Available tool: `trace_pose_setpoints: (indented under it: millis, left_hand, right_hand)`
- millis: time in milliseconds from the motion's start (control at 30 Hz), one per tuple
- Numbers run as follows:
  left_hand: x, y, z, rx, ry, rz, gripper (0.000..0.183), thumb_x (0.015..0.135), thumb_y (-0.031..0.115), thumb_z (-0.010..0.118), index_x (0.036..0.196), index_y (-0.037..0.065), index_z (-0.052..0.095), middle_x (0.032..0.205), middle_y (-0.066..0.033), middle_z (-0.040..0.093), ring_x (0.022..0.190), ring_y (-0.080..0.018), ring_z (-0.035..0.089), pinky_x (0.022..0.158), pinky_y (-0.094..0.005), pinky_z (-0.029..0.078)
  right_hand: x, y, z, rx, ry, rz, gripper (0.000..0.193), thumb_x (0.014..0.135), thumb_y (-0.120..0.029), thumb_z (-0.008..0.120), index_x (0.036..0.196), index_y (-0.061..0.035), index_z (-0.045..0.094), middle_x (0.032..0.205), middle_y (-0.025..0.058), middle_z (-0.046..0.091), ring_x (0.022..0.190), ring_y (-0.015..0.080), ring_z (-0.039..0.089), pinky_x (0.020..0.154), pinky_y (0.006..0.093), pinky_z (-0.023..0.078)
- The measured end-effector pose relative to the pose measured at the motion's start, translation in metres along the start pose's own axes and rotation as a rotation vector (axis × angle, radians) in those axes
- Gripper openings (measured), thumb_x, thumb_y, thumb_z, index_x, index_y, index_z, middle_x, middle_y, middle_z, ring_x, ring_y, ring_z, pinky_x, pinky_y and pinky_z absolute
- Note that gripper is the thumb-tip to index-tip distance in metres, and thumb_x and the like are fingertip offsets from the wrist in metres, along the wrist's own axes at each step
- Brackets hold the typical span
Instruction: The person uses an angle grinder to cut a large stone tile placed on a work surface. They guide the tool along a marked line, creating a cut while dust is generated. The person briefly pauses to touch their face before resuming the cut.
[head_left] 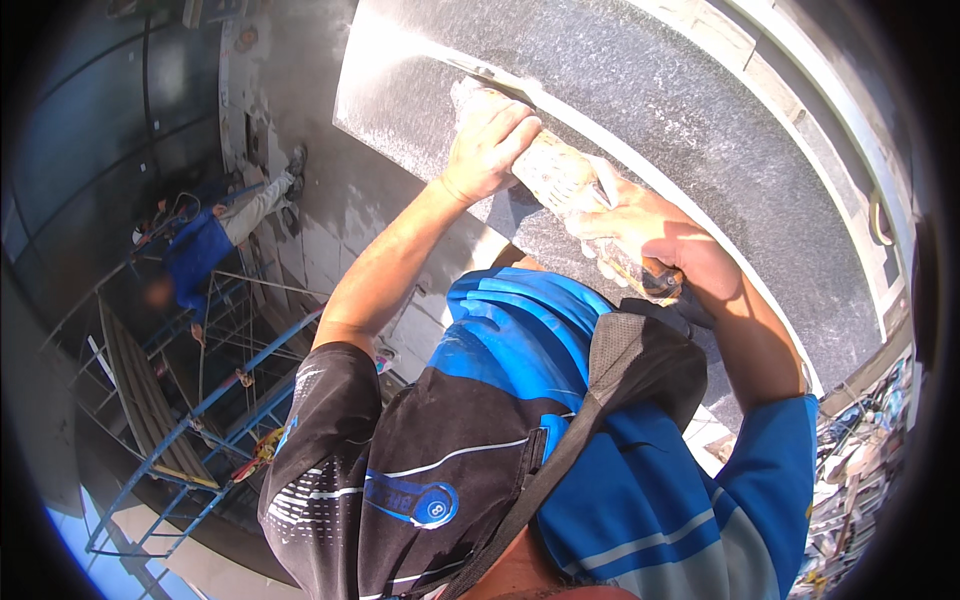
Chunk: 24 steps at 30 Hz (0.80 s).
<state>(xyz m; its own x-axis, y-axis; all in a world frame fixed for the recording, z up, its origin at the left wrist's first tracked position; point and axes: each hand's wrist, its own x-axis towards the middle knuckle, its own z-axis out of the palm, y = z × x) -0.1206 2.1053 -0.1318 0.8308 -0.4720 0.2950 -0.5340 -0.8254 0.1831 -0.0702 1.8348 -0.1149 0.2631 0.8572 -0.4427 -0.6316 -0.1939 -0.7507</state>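
Note:
A dust-covered power tool [565, 180] is held in both hands against the edge of a dark speckled stone slab [700, 130]. My left hand [490, 140] wraps the tool's front end, right at the slab's pale edge strip. My right hand [650, 235] grips the rear handle, closer to my chest. Pale dust coats the tool and part of the slab near the left hand. What tip the tool carries is hidden under my left hand.
Far below on the left stands blue tube scaffolding [190, 420] with a plank. Another person in blue [205, 245] lies or crouches by it on the pale floor. Clutter and debris [850, 470] show at the lower right. A pale wall band [800, 80] runs beyond the slab.

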Motion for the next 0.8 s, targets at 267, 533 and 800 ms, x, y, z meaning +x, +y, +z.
trace_pose_setpoints:
  millis: [267, 533, 800]
  left_hand:
    - [-0.006, -0.028, -0.008, 0.041, -0.001, -0.012, 0.049, 0.067, 0.021, 0.081, 0.111, 0.005, 0.065, 0.112, -0.0115, 0.065, 0.106, -0.0311, 0.063, 0.096, -0.0454, 0.048]
    - [-0.009, -0.04, -0.006, 0.028, 0.003, -0.005, 0.052, 0.067, 0.021, 0.081, 0.112, 0.003, 0.064, 0.112, -0.012, 0.064, 0.105, -0.0316, 0.063, 0.094, -0.0451, 0.048]
    - [0.002, -0.007, -0.006, 0.019, 0.002, 0.006, 0.053, 0.063, 0.019, 0.082, 0.111, 0.003, 0.064, 0.111, -0.0117, 0.064, 0.105, -0.0317, 0.063, 0.095, -0.0474, 0.048]
  right_hand:
    - [0.04, -0.004, 0.005, -0.019, 0.004, 0.049, 0.07, 0.09, -0.014, 0.074, 0.148, -0.0057, 0.035, 0.096, 0.0104, 0.065, 0.068, 0.0162, 0.062, 0.061, 0.0303, 0.054]
    - [0.054, 0.0, 0.006, -0.017, 0.006, 0.069, 0.069, 0.091, -0.013, 0.073, 0.148, -0.008, 0.035, 0.093, 0.0107, 0.065, 0.062, 0.0166, 0.062, 0.057, 0.0309, 0.055]
    - [0.01, -0.008, -0.001, 0.048, -0.026, 0.006, 0.067, 0.091, -0.013, 0.073, 0.147, -0.0071, 0.037, 0.094, 0.0107, 0.065, 0.065, 0.0161, 0.062, 0.058, 0.0307, 0.054]
